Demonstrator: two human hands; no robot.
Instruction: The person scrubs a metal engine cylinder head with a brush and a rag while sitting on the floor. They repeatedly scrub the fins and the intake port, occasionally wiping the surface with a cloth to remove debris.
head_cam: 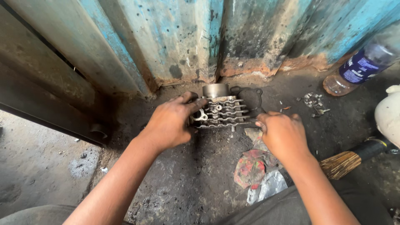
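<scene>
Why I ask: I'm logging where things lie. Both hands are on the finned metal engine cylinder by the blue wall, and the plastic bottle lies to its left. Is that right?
Not quite. The head view shows the plastic bottle lying to the right of the finned engine cylinder, not the left. The left hand and right hand are indeed on the cylinder by the blue wall.

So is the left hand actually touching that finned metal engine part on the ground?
Touching. The head view shows the left hand with its fingers curled over the left end of the finned engine cylinder, thumb against its side, with no gap visible.
</scene>
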